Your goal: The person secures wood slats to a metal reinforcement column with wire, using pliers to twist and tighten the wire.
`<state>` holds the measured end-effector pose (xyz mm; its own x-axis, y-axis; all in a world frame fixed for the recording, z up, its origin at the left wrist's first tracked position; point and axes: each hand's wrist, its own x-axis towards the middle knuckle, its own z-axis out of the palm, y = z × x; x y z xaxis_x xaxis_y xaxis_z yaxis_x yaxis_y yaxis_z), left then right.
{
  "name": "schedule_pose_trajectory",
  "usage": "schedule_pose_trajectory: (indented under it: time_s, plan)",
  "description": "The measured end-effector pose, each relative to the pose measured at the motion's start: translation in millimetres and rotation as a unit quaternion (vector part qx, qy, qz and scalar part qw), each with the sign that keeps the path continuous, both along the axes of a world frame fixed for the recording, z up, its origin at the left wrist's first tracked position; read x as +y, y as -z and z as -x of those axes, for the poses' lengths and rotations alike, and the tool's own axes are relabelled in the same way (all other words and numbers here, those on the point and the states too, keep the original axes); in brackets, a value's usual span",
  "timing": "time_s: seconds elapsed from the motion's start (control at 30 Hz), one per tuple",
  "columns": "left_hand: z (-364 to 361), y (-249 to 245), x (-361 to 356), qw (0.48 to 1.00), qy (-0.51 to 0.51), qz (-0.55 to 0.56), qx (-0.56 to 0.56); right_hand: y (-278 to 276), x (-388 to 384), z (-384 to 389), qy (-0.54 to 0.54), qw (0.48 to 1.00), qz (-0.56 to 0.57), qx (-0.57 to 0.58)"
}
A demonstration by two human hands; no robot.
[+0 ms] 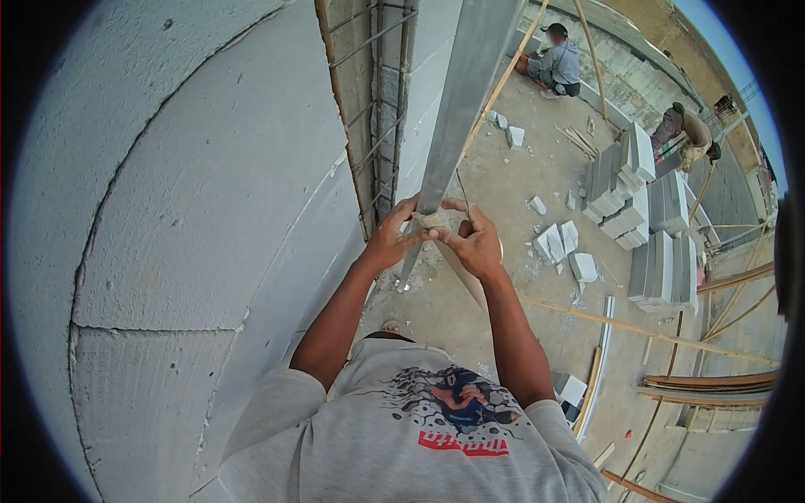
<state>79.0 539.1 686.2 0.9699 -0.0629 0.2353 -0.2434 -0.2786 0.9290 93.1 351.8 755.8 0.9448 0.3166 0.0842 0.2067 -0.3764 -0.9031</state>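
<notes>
Between right hand [391, 243] and left hand [480, 249], neither clearly nearer: grey metal bar [471, 92], long axis crossing the hand-to-hand line, beside block wall [210, 184]. Pale band [428, 220] around bar, at thumb level. Fingers of both hands curled in, closed on band; far-side fingertip contact impossible to tell.

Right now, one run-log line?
left hand: on tan piece at metal bar | right hand: same piece | left side: block wall | right side: block stacks | beyond: low-seated co-worker, bent co-worker
</notes>
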Motion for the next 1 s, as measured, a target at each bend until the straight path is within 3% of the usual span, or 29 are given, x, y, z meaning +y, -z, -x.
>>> schedule_pose_trajectory:
  time_s: [0.1, 0.17, 0.4, 0.57, 0.67, 1.0]
  plan:
    - [1, -6, 4, 1.000, 0.017, 0.018, 0.007, 5, -1, 0, -0.001, 1.000, 0.001, 0.017]
    - [-1, 2, 7, 0.999, 0.018, 0.031, 0.003, 11, 0, -2, -0.016, 0.997, -0.071, -0.019]
    - [-1, -3, 12, 0.997, 0.032, 0.048, 0.048, 24, 0, -3, -0.045, 0.997, -0.044, -0.053]
    - [-1, -8, 13, 0.997, 0.043, 0.060, 0.038, 31, -2, -7, -0.048, 0.992, -0.090, 0.072]
    - [2, -14, 13, 0.998, 0.041, 0.033, 0.037, 25, 0, -7, -0.054, 0.997, -0.039, 0.025]
    - [5, -7, 12, 0.999, 0.030, 0.009, 0.040, 19, 3, -7, -0.058, 0.997, -0.019, 0.042]
